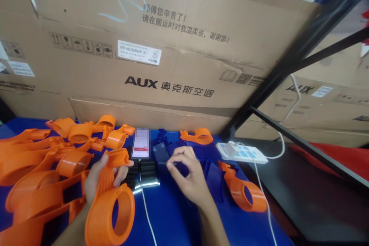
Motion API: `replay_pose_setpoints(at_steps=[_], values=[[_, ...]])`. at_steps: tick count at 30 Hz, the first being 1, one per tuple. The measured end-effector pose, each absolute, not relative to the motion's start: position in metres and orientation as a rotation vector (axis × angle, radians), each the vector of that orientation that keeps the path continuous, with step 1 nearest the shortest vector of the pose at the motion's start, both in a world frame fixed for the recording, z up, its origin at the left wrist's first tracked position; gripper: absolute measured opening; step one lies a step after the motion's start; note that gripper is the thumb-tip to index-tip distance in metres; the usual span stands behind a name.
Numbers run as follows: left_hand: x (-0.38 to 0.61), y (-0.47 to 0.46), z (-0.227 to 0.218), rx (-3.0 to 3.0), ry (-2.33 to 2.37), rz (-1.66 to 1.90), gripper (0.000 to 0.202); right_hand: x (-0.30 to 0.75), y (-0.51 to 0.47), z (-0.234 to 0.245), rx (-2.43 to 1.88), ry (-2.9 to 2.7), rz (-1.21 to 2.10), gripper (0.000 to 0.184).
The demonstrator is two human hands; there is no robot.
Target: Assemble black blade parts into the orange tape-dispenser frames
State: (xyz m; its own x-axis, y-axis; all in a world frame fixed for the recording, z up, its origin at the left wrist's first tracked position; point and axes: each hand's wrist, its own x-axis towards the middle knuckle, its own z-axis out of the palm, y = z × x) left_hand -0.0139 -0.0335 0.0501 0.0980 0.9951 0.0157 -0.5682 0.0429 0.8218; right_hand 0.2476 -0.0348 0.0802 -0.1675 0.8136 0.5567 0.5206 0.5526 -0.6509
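My left hand [99,177] is closed around an orange plastic part [111,205] with a wide ring at its near end, held over the blue table [173,215]. My right hand [188,175] hovers just right of it, thumb and fingers pinched on a small dark blue piece [170,164]. More dark blue pieces [161,150] lie just beyond that hand. A phone [141,144] leans upright behind black blocks [144,173] between my hands.
A heap of several orange ring parts [43,161] covers the table's left side. Single orange parts lie at the right [245,190] and at the back [198,136]. A white power strip [242,152] with a cable sits on the right. Large cardboard boxes [161,46] stand behind.
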Motion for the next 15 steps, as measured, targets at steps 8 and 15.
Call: replay_pose_setpoints(at_steps=[8, 15], values=[[-0.012, -0.033, 0.052, 0.761, 0.672, 1.344, 0.053, 0.223, -0.047, 0.073, -1.105, -2.382, 0.37, 0.015], [-0.012, -0.035, 0.054, 0.702, 0.674, 1.295, 0.055, 0.224, -0.044, 0.066, -1.251, -2.34, 0.257, 0.014]])
